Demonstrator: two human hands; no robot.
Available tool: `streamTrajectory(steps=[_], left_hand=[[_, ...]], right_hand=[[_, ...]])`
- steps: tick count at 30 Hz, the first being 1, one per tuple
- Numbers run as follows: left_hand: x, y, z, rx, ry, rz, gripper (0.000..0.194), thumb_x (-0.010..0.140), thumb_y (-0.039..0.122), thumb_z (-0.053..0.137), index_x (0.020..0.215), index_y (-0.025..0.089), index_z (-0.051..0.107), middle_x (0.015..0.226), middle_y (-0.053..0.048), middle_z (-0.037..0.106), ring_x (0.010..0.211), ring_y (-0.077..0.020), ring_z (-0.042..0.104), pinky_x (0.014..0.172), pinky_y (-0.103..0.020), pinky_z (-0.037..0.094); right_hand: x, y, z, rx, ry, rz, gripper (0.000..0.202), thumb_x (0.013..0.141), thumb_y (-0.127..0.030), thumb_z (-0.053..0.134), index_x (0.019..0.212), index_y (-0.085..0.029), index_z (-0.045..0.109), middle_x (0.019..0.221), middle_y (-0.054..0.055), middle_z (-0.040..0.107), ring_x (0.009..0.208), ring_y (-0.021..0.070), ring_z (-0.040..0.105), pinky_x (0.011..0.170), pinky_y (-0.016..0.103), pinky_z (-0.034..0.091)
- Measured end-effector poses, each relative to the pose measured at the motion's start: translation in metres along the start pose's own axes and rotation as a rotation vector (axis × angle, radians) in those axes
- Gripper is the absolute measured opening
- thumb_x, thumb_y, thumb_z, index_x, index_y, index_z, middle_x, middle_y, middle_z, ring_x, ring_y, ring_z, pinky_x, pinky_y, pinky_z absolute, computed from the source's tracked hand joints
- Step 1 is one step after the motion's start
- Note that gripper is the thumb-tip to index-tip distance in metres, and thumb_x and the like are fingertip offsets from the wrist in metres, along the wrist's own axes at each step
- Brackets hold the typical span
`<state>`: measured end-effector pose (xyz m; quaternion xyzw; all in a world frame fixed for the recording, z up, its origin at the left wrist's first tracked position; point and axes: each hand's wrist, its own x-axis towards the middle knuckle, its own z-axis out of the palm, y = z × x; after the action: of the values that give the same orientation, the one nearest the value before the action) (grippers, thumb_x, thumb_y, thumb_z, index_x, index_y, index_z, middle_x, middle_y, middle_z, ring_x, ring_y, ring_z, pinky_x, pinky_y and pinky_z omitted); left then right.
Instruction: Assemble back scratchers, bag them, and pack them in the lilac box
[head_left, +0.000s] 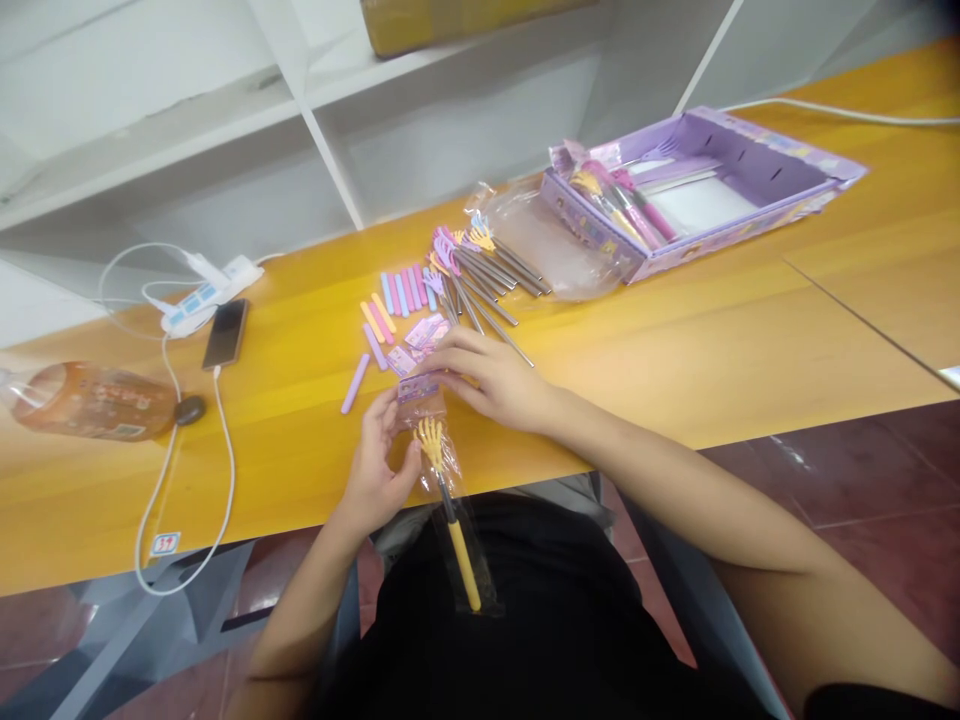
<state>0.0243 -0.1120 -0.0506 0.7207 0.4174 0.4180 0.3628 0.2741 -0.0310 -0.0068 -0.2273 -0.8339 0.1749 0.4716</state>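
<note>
A back scratcher (462,560) with a yellow hand-shaped head, dark shaft and yellow handle lies in a clear plastic bag (448,468). The bag hangs over the table's front edge, against my dark clothing. At its top is a small purple printed header card (417,390). My left hand (381,460) grips the card and bag top from the left, fingers curled and thumb beside the yellow head. From the right, my right hand (495,378) pinches the card's upper edge. More printed cards (427,332) lie just beyond my fingers.
Coloured handle tubes (405,292) and several metal-shafted scratchers (487,275) lie farther back. A purple box (701,240) holds bagged scratchers, with a plastic bag (555,245) beside it. At left are a phone (225,335), power strip (214,295), cable (231,450) and orange bottle (94,400).
</note>
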Motion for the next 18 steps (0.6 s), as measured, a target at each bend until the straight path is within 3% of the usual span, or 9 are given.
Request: streamTrajectory(steps=[4, 10, 18], left_hand=[[0.0013, 0.0033, 0.0005, -0.015, 0.007, 0.008, 0.068, 0.11, 0.027, 0.062, 0.17, 0.031, 0.032, 0.171, -0.018, 0.05, 0.152, -0.0319, 0.061, 0.127, -0.055, 0.054], [0.0034, 0.0028, 0.0005, -0.072, -0.002, 0.036, 0.072, 0.108, 0.023, 0.065, 0.171, 0.031, 0.032, 0.177, -0.014, 0.043, 0.155, -0.0309, 0.057, 0.128, -0.052, 0.054], [0.0068, 0.0058, 0.0016, -0.07, -0.014, 0.093, 0.072, 0.108, 0.021, 0.064, 0.171, 0.033, 0.03, 0.171, -0.015, 0.05, 0.141, -0.0302, 0.068, 0.119, -0.055, 0.061]], right_hand=[[-0.0028, 0.0028, 0.0013, -0.061, -0.024, -0.008, 0.025, 0.115, -0.021, 0.055, 0.131, -0.026, 0.075, 0.114, 0.007, 0.068, 0.104, 0.0222, 0.069, 0.092, 0.038, 0.061], [-0.0059, 0.0056, 0.0028, -0.093, -0.041, -0.065, 0.029, 0.114, -0.018, 0.056, 0.135, -0.027, 0.074, 0.112, 0.007, 0.067, 0.101, 0.0218, 0.067, 0.086, 0.037, 0.06], [-0.0021, -0.0023, 0.0004, -0.011, 0.034, -0.047, 0.022, 0.113, -0.016, 0.058, 0.127, -0.023, 0.072, 0.113, 0.007, 0.069, 0.103, 0.0213, 0.069, 0.089, 0.038, 0.061]])
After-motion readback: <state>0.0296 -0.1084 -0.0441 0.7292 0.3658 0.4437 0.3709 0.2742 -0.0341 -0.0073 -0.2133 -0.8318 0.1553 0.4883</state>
